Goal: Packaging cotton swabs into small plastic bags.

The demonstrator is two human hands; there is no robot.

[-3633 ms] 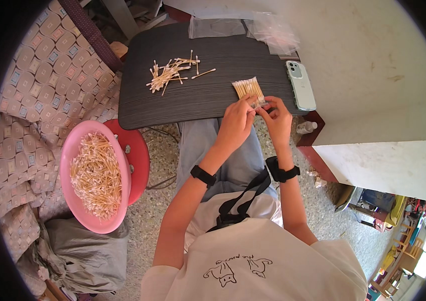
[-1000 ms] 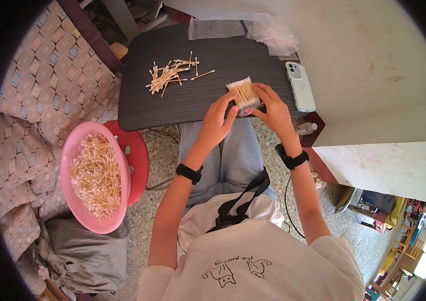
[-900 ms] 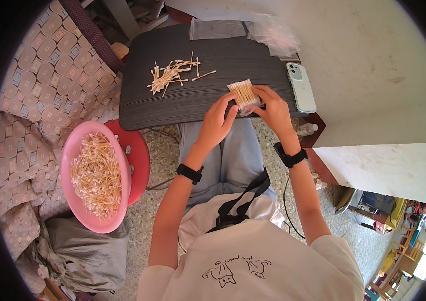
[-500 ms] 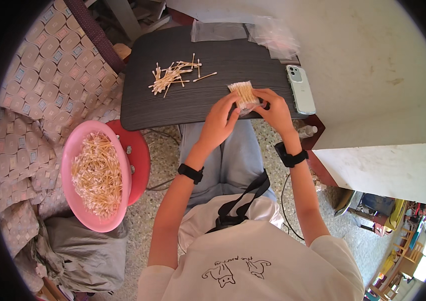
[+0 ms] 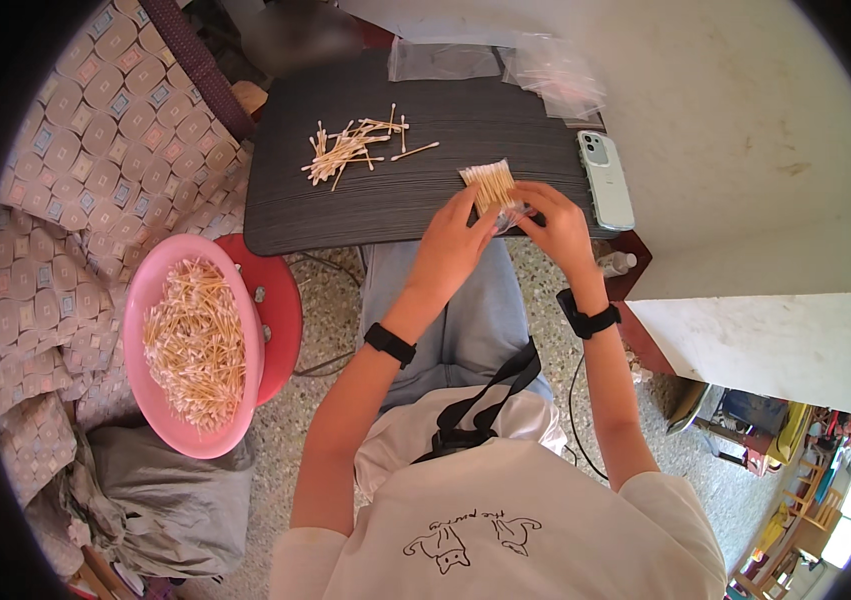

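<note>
A clear plastic bag of cotton swabs (image 5: 488,183) lies at the near right part of the black table (image 5: 285,215), its swabs lined up side by side. My left hand (image 5: 453,240) grips the bag's near left side with bent fingers. From the right, my right hand (image 5: 555,222) pinches the near end, where the clear film bunches up between both hands. A loose pile of cotton swabs (image 5: 343,150) is spread on the table farther left, with one swab lying apart from it.
Left of the table, a pink basin (image 5: 135,345) full of loose swabs rests on a red stool (image 5: 280,325). Empty clear bags (image 5: 555,75) lie along the far edge. A white phone (image 5: 607,180) lies at the right edge beside the wall.
Both hands stay on the bag of swabs. My left fingers have shifted slightly along its near side, and the whole view has moved a little. The loose pile is unchanged.
</note>
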